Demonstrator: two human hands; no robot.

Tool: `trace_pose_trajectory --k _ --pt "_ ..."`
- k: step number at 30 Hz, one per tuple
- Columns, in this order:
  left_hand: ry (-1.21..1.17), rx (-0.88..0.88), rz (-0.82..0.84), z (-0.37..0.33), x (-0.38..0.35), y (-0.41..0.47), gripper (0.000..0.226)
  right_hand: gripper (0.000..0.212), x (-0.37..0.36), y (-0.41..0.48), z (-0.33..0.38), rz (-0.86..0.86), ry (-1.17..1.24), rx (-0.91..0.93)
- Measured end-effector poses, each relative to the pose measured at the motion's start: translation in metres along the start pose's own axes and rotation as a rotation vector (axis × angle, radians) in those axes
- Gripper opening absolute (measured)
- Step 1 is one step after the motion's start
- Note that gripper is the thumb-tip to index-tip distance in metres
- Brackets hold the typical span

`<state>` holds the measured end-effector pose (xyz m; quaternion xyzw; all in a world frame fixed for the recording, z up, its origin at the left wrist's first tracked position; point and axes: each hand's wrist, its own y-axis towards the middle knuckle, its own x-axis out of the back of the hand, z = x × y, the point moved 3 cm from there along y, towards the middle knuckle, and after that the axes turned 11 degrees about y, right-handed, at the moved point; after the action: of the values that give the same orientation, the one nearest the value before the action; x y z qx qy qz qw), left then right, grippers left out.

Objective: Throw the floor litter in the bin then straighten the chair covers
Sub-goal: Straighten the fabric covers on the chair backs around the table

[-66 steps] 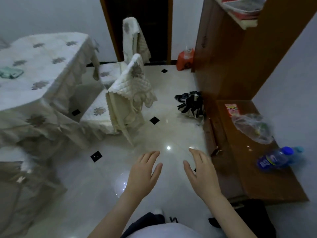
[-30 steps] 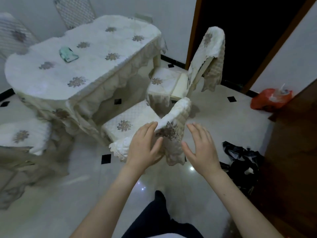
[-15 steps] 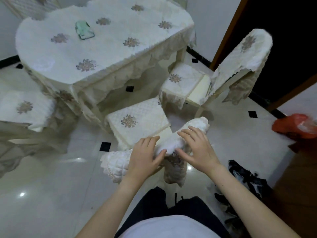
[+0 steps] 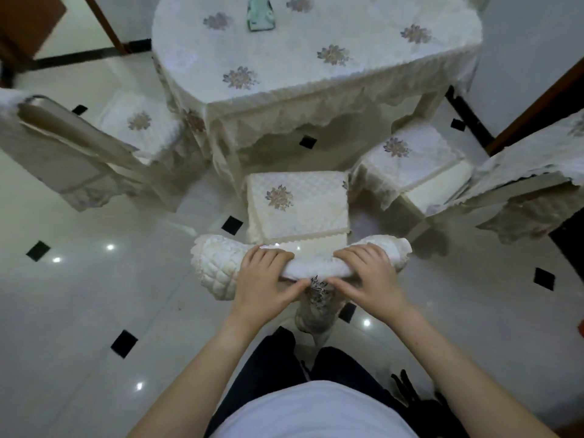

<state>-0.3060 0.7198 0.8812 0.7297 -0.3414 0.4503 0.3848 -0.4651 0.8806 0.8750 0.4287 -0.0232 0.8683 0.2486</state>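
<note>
Gripping the quilted chair cover where it lies bunched into a roll along the top of a chair back, just below mid-view and at six o'clock from the table; curling the left hand round the roll, fingers over the far side and thumb tucked on the near side; clasping the same roll with the right hand, at three o'clock from the left one; nearly meeting at the thumbs above an embroidered flower on the hanging flap; spilling out past the left hand at nine o'clock as a loose quilted end, and past the right hand at three o'clock as a smaller one; lying flat just beyond the hands, at twelve o'clock, a seat cover with its own flower; standing at ten o'clock a second chair with its draped back turned outward, and at two o'clock a third chair tucked beside the table; resting on the tablecloth at twelve o'clock, a small green object; showing all around, a glossy pale floor with black diamond insets; sitting at five o'clock, a dark heap, too cut off to identify.
</note>
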Motion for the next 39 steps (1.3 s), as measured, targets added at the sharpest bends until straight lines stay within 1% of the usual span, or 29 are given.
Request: trace_pose_trajectory --k 5,8,15,28,39 --pt "-0.001 0.17 -0.017 -0.004 -0.001 -0.003 0.058 0.049 -0.005 0.003 -0.009 -0.026 0.083 -0.026" --pt "-0.016 0.219 -0.029 -0.006 -0.001 -0.003 0.057 0.047 -0.005 0.006 -0.011 -0.063 0.131 -0.011" --pt "-0.08 0.225 -0.091 -0.001 -0.008 0.002 0.054 0.044 -0.005 0.011 -0.017 -0.092 0.188 0.003" --pt "-0.072 0.226 -0.116 0.005 -0.02 0.039 0.053 0.049 0.006 0.048 -0.036 -0.067 0.207 0.02" --pt "-0.061 0.274 -0.128 0.005 -0.033 0.084 0.052 0.046 0.021 0.094 -0.066 -0.058 0.216 0.045"
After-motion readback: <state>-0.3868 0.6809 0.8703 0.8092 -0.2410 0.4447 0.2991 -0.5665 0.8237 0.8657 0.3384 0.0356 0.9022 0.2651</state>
